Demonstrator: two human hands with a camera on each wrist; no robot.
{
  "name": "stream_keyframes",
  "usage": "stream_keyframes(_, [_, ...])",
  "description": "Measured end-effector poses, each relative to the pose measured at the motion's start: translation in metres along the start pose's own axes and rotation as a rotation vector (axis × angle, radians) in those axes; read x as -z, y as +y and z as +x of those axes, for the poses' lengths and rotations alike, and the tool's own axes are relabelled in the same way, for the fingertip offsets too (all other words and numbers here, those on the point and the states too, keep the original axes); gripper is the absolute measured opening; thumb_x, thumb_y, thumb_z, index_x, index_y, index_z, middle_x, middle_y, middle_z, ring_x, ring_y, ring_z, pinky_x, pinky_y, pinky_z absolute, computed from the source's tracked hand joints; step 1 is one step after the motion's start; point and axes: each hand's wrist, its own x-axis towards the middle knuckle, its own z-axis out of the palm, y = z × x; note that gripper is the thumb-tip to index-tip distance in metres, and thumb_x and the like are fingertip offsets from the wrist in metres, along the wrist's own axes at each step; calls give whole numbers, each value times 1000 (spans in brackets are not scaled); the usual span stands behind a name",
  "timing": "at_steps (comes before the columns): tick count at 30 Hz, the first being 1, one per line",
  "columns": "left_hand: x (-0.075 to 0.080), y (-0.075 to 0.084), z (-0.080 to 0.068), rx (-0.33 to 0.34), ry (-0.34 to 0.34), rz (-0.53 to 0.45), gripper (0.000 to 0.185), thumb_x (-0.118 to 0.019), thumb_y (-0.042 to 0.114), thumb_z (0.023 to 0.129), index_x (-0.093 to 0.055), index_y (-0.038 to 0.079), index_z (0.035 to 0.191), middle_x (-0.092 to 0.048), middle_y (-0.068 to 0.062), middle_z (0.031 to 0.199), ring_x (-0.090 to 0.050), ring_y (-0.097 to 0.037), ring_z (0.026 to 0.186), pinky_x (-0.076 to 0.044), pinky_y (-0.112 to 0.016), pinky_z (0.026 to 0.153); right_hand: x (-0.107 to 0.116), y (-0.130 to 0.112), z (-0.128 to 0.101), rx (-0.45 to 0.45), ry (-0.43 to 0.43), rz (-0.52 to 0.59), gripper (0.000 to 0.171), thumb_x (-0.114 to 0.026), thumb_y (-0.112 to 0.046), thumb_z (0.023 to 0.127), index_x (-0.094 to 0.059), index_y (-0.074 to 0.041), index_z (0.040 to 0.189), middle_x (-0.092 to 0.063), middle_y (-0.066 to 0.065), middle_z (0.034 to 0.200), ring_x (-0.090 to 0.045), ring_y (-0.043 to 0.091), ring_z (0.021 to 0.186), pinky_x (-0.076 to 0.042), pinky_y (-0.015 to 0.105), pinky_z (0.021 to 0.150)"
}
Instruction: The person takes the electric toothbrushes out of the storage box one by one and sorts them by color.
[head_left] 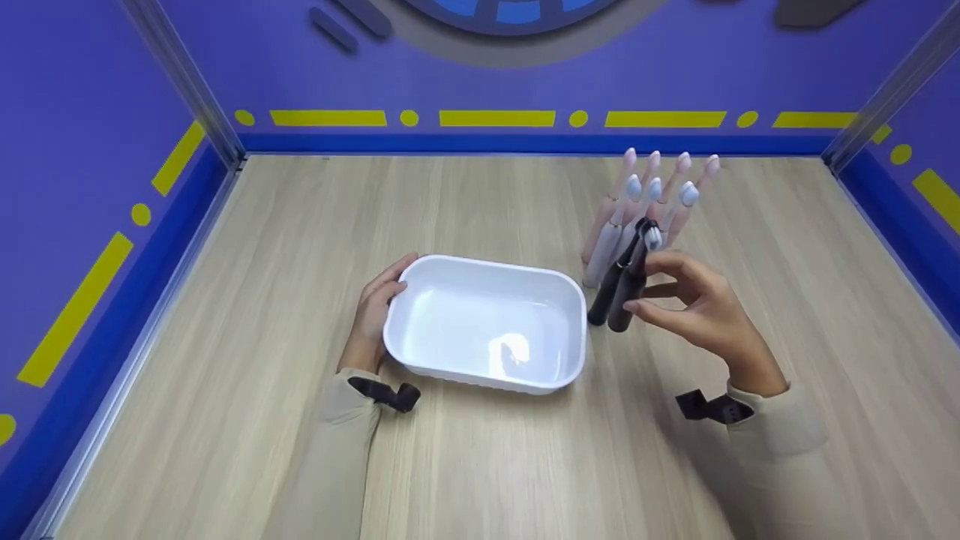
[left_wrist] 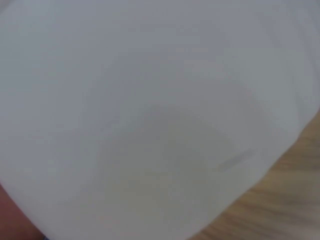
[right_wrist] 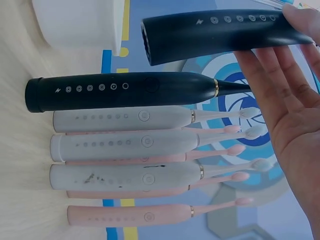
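My right hand (head_left: 701, 304) holds a black electric toothbrush (head_left: 628, 296) by its handle, between thumb and fingers. In the right wrist view this toothbrush (right_wrist: 215, 37) has its base lifted off the table, its upper part hidden by the hand. A second black toothbrush (right_wrist: 125, 92) stands upright beside it. Behind stand several white toothbrushes (right_wrist: 125, 147) and pink toothbrushes (right_wrist: 127, 216) in rows. At the left end of a white rectangular basin (head_left: 487, 262), my left hand (head_left: 370, 319) grips the rim and side. The left wrist view is mostly filled by the basin's blurred white wall (left_wrist: 150, 100).
The wood-grain table (head_left: 315, 217) is bounded by purple-blue panels (head_left: 510, 90) with yellow marks at the back and both sides. The basin's right end lies close to the toothbrush group. Black camera straps (head_left: 384, 394) sit on both wrists.
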Motion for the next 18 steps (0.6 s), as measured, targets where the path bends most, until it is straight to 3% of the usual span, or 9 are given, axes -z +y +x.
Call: stream_keyframes(18, [0,0,0,0,-5,31,48,-36,7,94,-49,8,141,-43,-2,151,-38,-16,140,-30,-32,116,5,18,-13,-111,77,-74,47,-68,26,66,-53,17,110,-63,-2,103,-64,9,96,-57,21,75])
